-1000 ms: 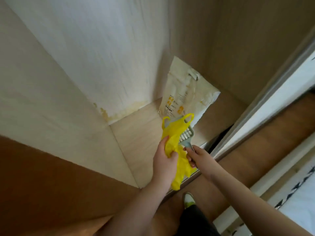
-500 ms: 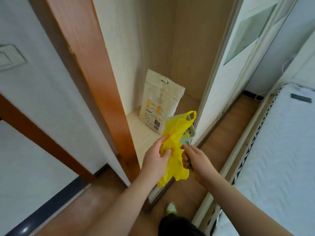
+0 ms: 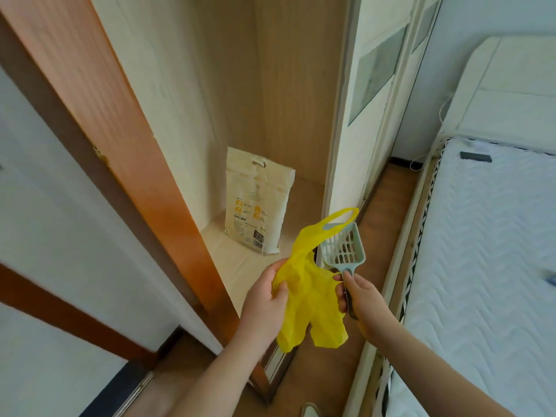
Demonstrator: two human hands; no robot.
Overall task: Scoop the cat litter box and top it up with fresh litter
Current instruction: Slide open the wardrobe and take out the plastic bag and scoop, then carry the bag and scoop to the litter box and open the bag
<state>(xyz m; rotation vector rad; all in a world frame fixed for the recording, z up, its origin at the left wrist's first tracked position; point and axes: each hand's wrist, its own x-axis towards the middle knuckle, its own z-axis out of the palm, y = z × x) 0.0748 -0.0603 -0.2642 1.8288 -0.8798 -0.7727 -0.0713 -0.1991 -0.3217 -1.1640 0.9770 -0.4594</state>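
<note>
My left hand grips a crumpled yellow plastic bag in front of me. One bag handle loops up over the head of a pale green slotted litter scoop. My right hand holds the scoop by its handle and also pinches an edge of the bag. A cream litter bag with yellow print stands upright on the floor of the open wardrobe, beyond both hands. No litter box is in view.
The wardrobe's orange-brown side panel runs down on the left. A white sliding door stands to the right of the opening. A bed with a white quilted mattress fills the right side. A narrow wooden floor strip lies between.
I have stepped back from the wardrobe, so the litter bag looks farther away and the bed has come into view. The scoop's head now shows clear of the yellow bag.
</note>
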